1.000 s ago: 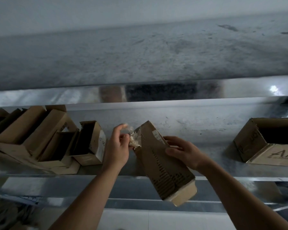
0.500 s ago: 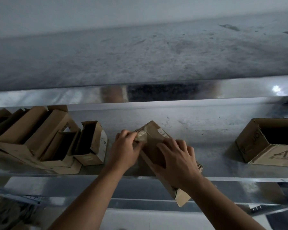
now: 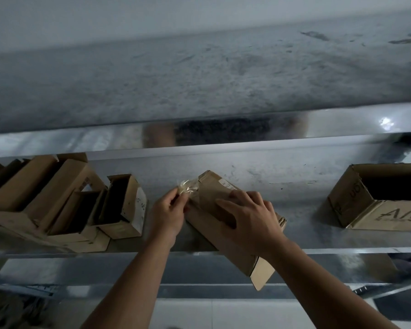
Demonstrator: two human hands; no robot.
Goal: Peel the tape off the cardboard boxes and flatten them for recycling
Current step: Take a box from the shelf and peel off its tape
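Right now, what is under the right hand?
The right hand presses on the cardboard box, which lies across the metal shelf edge. The box face beneath the palm is hidden.

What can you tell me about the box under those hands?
The cardboard box is long, slim, brown, with a small white label near its far end. It lies tilted, its near end with an open flap overhanging the metal shelf. The right hand lies spread across its upper face; the left hand pinches crumpled clear tape at its far end.
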